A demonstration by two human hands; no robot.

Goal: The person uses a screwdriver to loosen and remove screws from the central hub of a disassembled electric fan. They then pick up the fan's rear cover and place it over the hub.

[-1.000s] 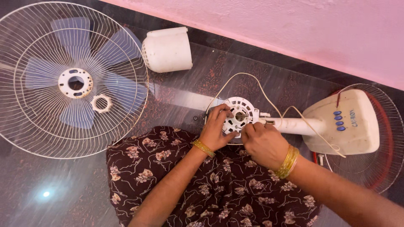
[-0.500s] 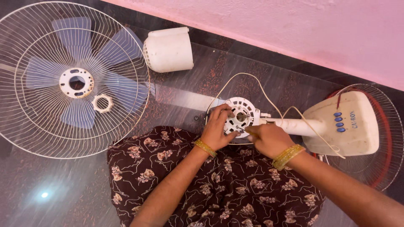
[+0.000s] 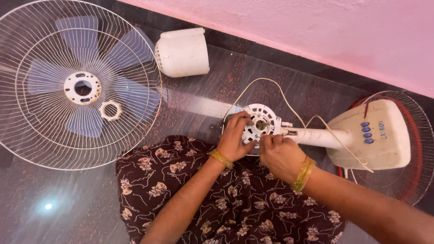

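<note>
My left hand [image 3: 235,138] curls its grip around the near left side of the white fan motor housing [image 3: 261,123], fingers bent over its ribbed round face and the thumb beneath, so it is closed on the housing. My right hand [image 3: 281,156] lies just beside it on the right, fingers folded at the lower edge of the same housing where it meets the white fan neck [image 3: 312,135]; whether that grip pinches anything I cannot tell, since the fingertips are tucked under. Gold bangles sit on both wrists. The housing rests on the dark polished floor [image 3: 68,212], right in front of my lap, which is covered by brown flowered cloth [image 3: 226,203], about midway along the floor's far part, near the pink wall [image 3: 316,31]. The neck runs right to the cream control box [image 3: 370,133] with four blue buttons, which lies on a round wire guard with a red rim [image 3: 413,149] at the floor's right edge. A thin pale cord [image 3: 289,106] loops over housing and neck. Toward the far left corner lies the other wire guard [image 3: 135,58], with pale blue blades [image 3: 131,97] beneath it, a white hub plate [image 3: 82,87] at its centre and a small white ring nut [image 3: 110,110] just beside that. A white rear motor cover [image 3: 183,53] lies on its side between this guard and the wall
</note>
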